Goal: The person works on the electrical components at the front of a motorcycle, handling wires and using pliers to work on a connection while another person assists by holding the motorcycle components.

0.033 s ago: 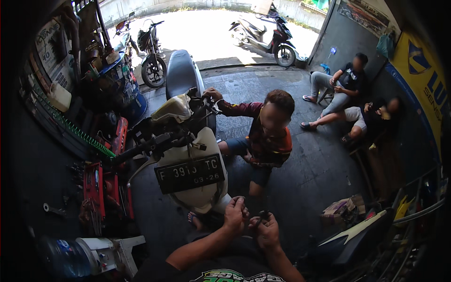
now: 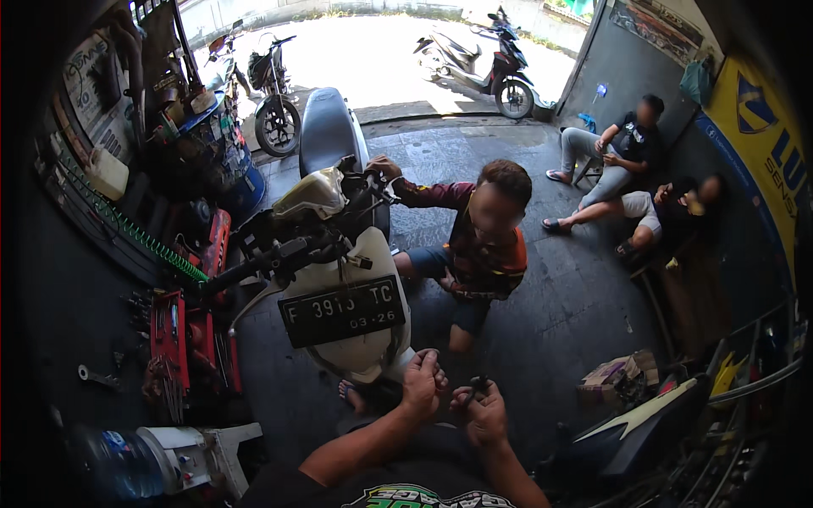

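My left hand (image 2: 425, 383) is closed, thumb against the curled fingers, in front of the scooter's lower front; anything between the fingertips is too small to make out. My right hand (image 2: 483, 415) pinches a small dark curved part (image 2: 478, 387), its exact kind unclear. The hands are close together but apart. Just beyond them stands a white scooter (image 2: 368, 349) with its handlebar area opened up and a black number plate (image 2: 339, 315) on its front. A person (image 2: 495, 254) crouches at its right side, one hand by the handlebar.
Left are a red tool chest (image 2: 174, 330), a green coiled hose (image 2: 127, 224) and a water bottle (image 2: 114, 464) by a white stool (image 2: 233, 453). Two people sit along the right wall. A cardboard box (image 2: 614, 377) and dark motorcycle parts (image 2: 644, 423) lie at right. More motorbikes stand outside.
The dark part in my right hand has tilted slightly and shows a little more above the fingers. My left hand has barely shifted.
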A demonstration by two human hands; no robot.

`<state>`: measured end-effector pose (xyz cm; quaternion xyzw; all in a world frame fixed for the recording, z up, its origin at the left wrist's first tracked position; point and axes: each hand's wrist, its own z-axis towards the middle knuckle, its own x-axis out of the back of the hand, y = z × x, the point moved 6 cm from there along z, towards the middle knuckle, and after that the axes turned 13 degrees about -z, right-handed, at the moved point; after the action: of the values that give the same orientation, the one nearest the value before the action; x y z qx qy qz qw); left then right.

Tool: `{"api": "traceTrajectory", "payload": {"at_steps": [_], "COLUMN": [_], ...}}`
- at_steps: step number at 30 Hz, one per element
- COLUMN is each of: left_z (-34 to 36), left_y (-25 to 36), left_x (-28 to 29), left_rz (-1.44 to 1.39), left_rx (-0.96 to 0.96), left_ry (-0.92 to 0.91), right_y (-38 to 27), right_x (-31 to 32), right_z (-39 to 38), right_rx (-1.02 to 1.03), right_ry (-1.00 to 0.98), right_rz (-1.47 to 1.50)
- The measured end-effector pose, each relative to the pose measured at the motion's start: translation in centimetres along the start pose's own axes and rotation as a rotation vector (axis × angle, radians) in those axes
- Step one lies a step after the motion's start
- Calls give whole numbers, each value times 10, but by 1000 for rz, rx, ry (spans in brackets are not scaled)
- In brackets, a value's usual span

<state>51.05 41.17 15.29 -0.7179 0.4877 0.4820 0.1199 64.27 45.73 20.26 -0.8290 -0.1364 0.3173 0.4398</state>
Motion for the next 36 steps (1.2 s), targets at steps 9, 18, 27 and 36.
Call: {"api": "traceTrajectory", "payload": {"at_steps": [9, 18, 27, 36], "left_z": [10, -1, 39, 45], "left_y": [17, 2, 2, 47], "left_x": [-12, -16, 22, 15], "left_rz": [8, 27, 304, 959], "left_rx": [-82, -28, 30, -314], "left_ry": [23, 71, 168, 149], "right_y": [-23, -20, -39, -63], "right_x": [-25, -24, -7, 5], "right_z": [5, 25, 19, 5], "right_rx": [222, 278, 342, 299], "right_ry": [-91, 113, 202, 192], "right_rz": [-162, -182, -214, -155]}}
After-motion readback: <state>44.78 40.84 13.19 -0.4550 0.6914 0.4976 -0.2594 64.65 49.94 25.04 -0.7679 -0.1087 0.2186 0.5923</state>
